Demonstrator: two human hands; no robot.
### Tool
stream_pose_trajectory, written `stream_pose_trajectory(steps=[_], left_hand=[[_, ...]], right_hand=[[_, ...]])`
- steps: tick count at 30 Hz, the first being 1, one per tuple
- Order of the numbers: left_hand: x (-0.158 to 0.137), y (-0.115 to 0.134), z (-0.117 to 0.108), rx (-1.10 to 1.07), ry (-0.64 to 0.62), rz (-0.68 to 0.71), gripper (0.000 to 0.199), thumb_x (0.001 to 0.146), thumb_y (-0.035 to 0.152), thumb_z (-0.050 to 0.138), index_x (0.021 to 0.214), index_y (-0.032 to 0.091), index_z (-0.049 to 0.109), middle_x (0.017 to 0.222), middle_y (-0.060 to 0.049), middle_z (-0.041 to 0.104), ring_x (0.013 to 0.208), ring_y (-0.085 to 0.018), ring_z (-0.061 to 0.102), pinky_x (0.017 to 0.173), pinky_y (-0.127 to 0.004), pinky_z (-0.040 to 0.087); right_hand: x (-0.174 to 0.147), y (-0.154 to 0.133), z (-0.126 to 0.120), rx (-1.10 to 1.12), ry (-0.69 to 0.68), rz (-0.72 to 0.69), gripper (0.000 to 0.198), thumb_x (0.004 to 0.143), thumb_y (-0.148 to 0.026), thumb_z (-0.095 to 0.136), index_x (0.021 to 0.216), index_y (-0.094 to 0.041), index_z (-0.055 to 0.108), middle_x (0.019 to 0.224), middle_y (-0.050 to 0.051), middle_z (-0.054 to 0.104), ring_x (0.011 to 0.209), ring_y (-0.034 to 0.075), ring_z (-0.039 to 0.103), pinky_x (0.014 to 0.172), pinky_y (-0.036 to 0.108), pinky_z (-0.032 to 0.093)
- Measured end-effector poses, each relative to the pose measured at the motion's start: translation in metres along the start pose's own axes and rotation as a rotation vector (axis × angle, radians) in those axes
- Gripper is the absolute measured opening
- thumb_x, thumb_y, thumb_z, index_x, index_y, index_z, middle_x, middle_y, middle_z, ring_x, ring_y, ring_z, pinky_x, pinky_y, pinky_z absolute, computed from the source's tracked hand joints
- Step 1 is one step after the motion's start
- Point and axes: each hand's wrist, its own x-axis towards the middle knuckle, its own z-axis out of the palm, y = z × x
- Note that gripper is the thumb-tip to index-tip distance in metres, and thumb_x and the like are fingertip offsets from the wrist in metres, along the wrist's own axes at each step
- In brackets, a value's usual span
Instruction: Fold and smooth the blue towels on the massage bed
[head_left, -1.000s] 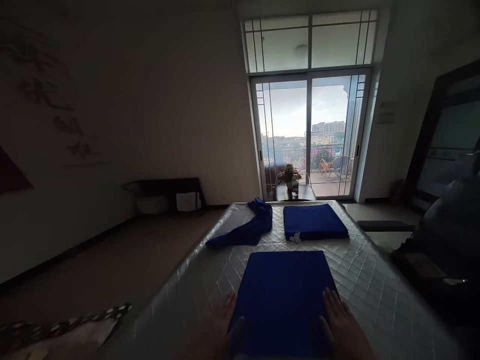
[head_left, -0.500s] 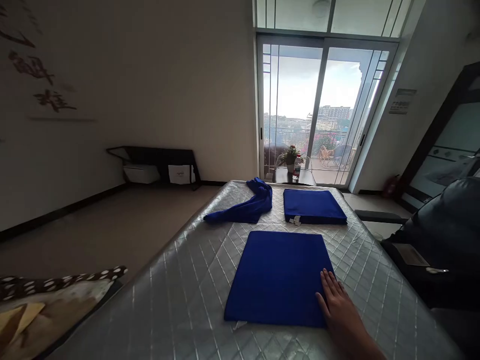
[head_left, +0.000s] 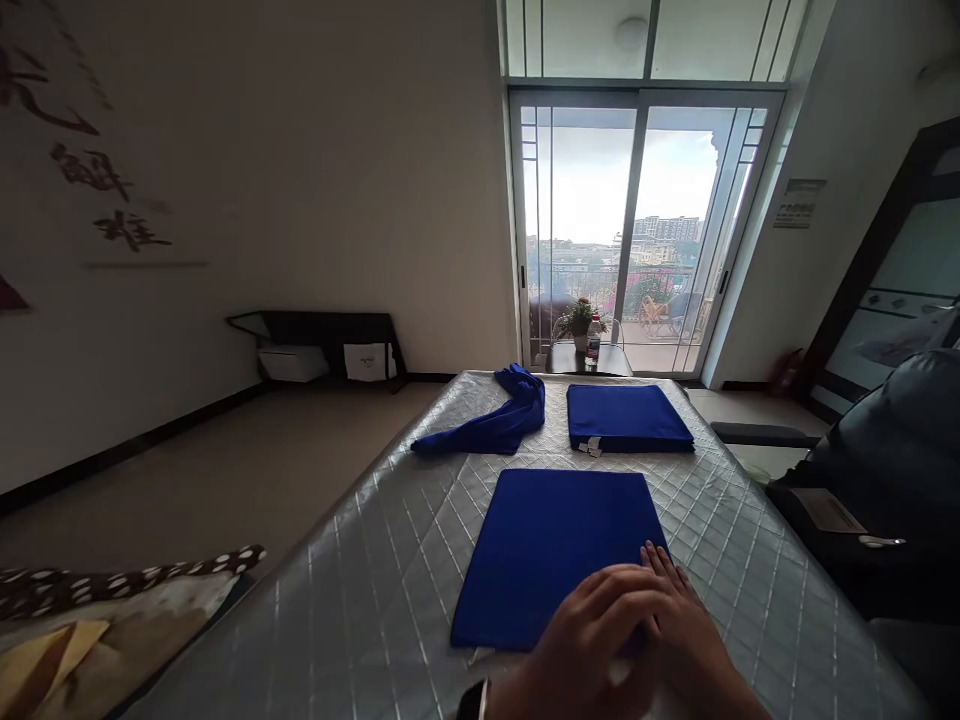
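Observation:
A neatly folded square of blue cloth [head_left: 551, 550] lies flat at the front of the silver quilted cover. My right hand [head_left: 686, 620] rests on its right edge, fingers stretched out and flat. Across it reaches my left hand [head_left: 600, 630], a dark watch [head_left: 472, 700] on the wrist. Its fingers are loosely bent over the back of my right hand, with a gap at the thumb; the fingertips are partly hidden. Farther back sit a folded blue stack [head_left: 628, 415] with a white tag [head_left: 590, 447] and a crumpled blue cloth [head_left: 495, 425].
Beyond the cover's [head_left: 360, 600] far end stands a small table [head_left: 589, 360] with a potted plant and a bottle [head_left: 593, 342]. At right is a dark leather chair [head_left: 892, 450]. Polka-dot fabric [head_left: 135, 585] lies at lower left, and a low black rack [head_left: 330, 330] stands by the wall.
My left hand has come into view from below and now lies over my right hand. The right hand stays on the cloth's edge. The view has tilted slightly upward.

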Motion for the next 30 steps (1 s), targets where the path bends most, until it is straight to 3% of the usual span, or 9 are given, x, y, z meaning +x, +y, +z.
stream_pose_trajectory(steps=[4, 7, 9, 14, 19, 25, 30], left_hand=[[0.04, -0.023, 0.036, 0.022, -0.212, -0.035, 0.052, 0.111, 0.043, 0.031, 0.157, 0.023, 0.046, 0.16, -0.006, 0.053, 0.152, -0.022, 0.042, 0.129, -0.042, 0.032], [0.038, -0.059, 0.06, 0.169, -0.288, -0.133, 0.061, 0.11, 0.053, 0.029, 0.162, 0.022, 0.036, 0.167, -0.007, 0.041, 0.157, -0.024, 0.032, 0.13, -0.044, 0.03], [0.025, -0.081, 0.062, 0.258, -0.311, -0.168, 0.063, 0.11, 0.056, 0.028, 0.164, 0.024, 0.033, 0.168, -0.005, 0.038, 0.157, -0.023, 0.031, 0.129, -0.044, 0.03], [-0.022, -0.115, 0.025, 0.405, -0.338, -0.268, 0.063, 0.109, 0.059, 0.028, 0.164, 0.029, 0.029, 0.169, -0.002, 0.034, 0.157, -0.022, 0.03, 0.129, -0.045, 0.03], [-0.074, -0.147, -0.016, 0.541, -0.261, -0.468, 0.064, 0.107, 0.063, 0.032, 0.163, 0.032, 0.027, 0.169, 0.0, 0.035, 0.157, -0.025, 0.033, 0.129, -0.049, 0.03], [-0.098, -0.163, -0.026, 0.575, -0.227, -0.512, 0.067, 0.106, 0.065, 0.032, 0.163, 0.029, 0.029, 0.168, -0.001, 0.037, 0.157, -0.027, 0.031, 0.13, -0.052, 0.028], [-0.096, -0.16, -0.027, 0.539, -0.244, -0.544, 0.071, 0.106, 0.067, 0.029, 0.163, 0.025, 0.029, 0.169, -0.004, 0.032, 0.158, -0.028, 0.029, 0.13, -0.052, 0.025]], right_hand=[[0.001, 0.002, 0.002, -0.023, -0.019, -0.029, 0.06, 0.098, -0.037, 0.044, 0.157, -0.022, 0.049, 0.166, 0.007, 0.039, 0.157, 0.029, 0.029, 0.13, 0.049, 0.025], [0.002, 0.001, 0.0, -0.019, -0.012, 0.015, 0.063, 0.103, -0.041, 0.034, 0.16, -0.014, 0.04, 0.168, 0.009, 0.035, 0.158, 0.026, 0.027, 0.13, 0.048, 0.025], [0.002, 0.0, -0.002, 0.001, -0.007, 0.03, 0.067, 0.105, -0.048, 0.029, 0.161, -0.013, 0.037, 0.169, 0.009, 0.03, 0.159, 0.025, 0.024, 0.13, 0.046, 0.024], [0.0, -0.004, -0.005, 0.034, -0.001, 0.064, 0.069, 0.105, -0.053, 0.03, 0.162, -0.013, 0.035, 0.17, 0.007, 0.026, 0.16, 0.025, 0.021, 0.131, 0.044, 0.021], [0.001, -0.003, -0.003, 0.035, -0.008, 0.068, 0.069, 0.105, -0.053, 0.029, 0.162, -0.014, 0.034, 0.171, 0.006, 0.025, 0.16, 0.024, 0.02, 0.131, 0.044, 0.021], [0.001, -0.001, 0.0, 0.018, -0.003, 0.071, 0.069, 0.105, -0.053, 0.03, 0.162, -0.014, 0.034, 0.171, 0.006, 0.026, 0.159, 0.024, 0.02, 0.131, 0.046, 0.022], [0.007, -0.009, -0.016, -0.038, -0.12, 0.106, 0.071, 0.105, -0.054, 0.028, 0.163, -0.014, 0.03, 0.172, 0.005, 0.02, 0.16, 0.024, 0.016, 0.131, 0.047, 0.02]])
